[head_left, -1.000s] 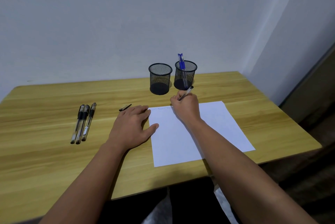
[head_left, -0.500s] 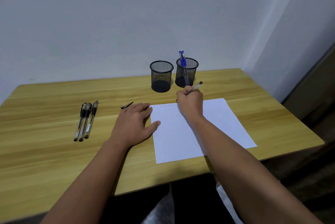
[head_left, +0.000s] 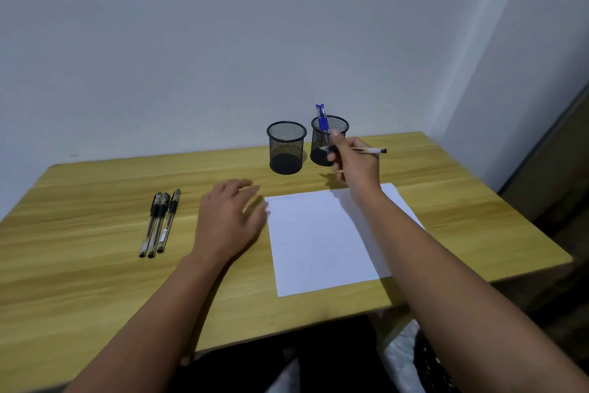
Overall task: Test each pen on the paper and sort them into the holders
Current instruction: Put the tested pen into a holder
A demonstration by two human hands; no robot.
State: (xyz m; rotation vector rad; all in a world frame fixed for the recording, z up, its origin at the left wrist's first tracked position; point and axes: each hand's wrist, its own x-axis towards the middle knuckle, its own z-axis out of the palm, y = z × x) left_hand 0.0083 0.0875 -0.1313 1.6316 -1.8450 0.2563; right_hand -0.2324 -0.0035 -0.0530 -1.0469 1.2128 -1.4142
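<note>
On the left of the wooden table (head_left: 79,265) we count three pens (head_left: 158,223) lying side by side, touching or nearly so, each with a clear barrel, a dark grip section and a dark cap, all pointing away from us and tilted slightly to the right. The rightmost of them carries a small printed label on its barrel.

Just right of them our left hand (head_left: 228,220) rests palm down on the table, fingers loosely spread and holding nothing, its fingertips near the upper left corner of the paper (head_left: 322,239). The hand is a little blurred. We count one sheet, white, lying flat near the front edge of the table, with faint marks along its top edge that are too pale to read.

Behind the paper stand two black mesh holders, upright and close together. The left holder (head_left: 286,147) shows nothing inside. The right holder (head_left: 331,131) has pens with blue caps (head_left: 322,118) standing in it; we cannot count them for certain.

Our right hand (head_left: 353,163) is raised in front of the right holder, beyond the top edge of the paper, fingers curled round one pen (head_left: 369,150). This pen has a clear barrel and a dark end, lies almost level and sticks out to the right of the hand. Our right forearm crosses over the right part of the paper.
</note>
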